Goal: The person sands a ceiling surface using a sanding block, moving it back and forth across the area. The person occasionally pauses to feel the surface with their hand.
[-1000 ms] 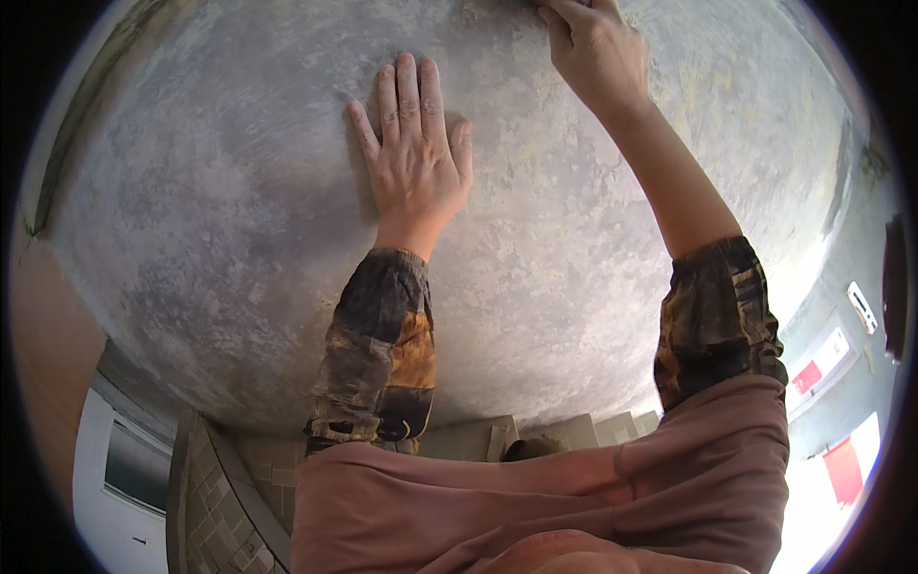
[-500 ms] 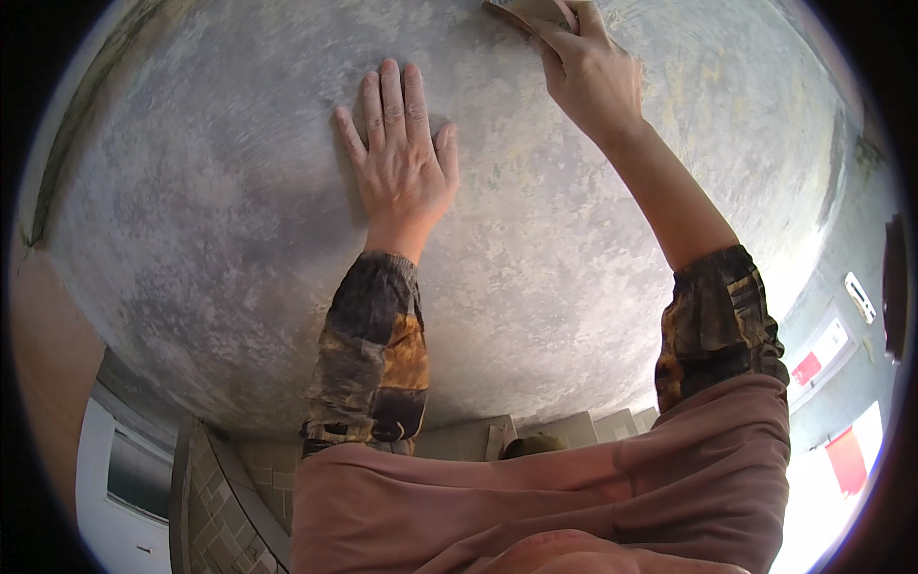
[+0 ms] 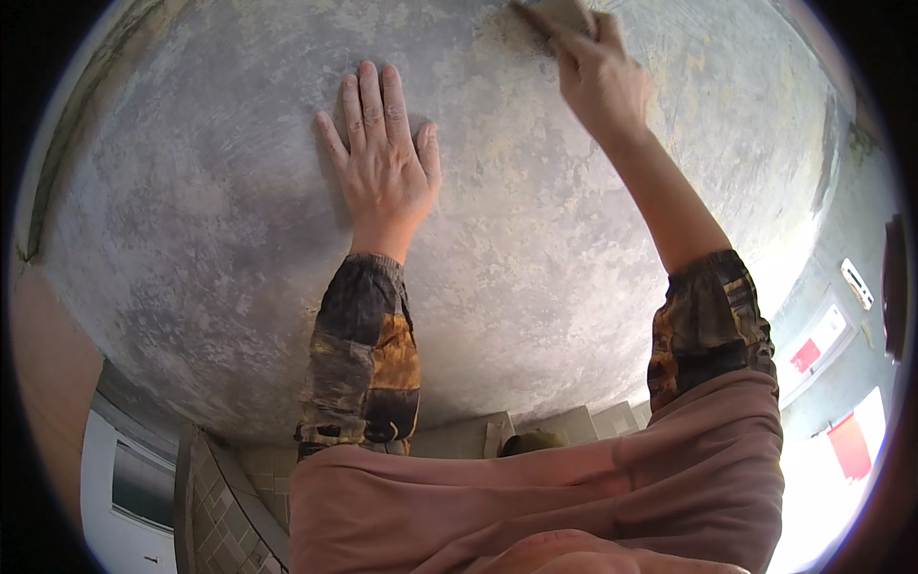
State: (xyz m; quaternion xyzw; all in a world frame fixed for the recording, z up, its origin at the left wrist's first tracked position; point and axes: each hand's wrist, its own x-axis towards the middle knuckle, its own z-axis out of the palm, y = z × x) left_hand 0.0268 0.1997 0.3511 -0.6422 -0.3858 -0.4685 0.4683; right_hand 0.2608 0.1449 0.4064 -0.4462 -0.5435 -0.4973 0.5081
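Observation:
A grey, patchy plastered wall (image 3: pixel 239 201) with pale and yellowish marks fills most of the head view. Flat against it at upper middle lies my left hand (image 3: pixel 384 177), fingers stretched out, dusted whitish and holding nothing. Higher and to the right, my right hand (image 3: pixel 604 91) grips a folded piece of sandpaper (image 3: pixel 571 13), held to the wall surface near the top edge. The sandpaper is brownish with a dark edge, slightly blurred and partly covered by my fingers. Patterned dark sleeve cuffs (image 3: pixel 359 335) cover both my forearms.
Below stand tiled steps (image 3: pixel 459 440) and a tiled side surface (image 3: pixel 225 507). A white door (image 3: pixel 124 478) is at lower left. On the right, a white fixture (image 3: pixel 857 284) hangs on another wall, near a bright opening with red-and-white patches (image 3: pixel 848 447). A groove (image 3: pixel 57 143) runs along the left.
My right hand and the sandpaper have shifted slightly right and down across the wall. My left hand appears a little further left in the picture, still flat.

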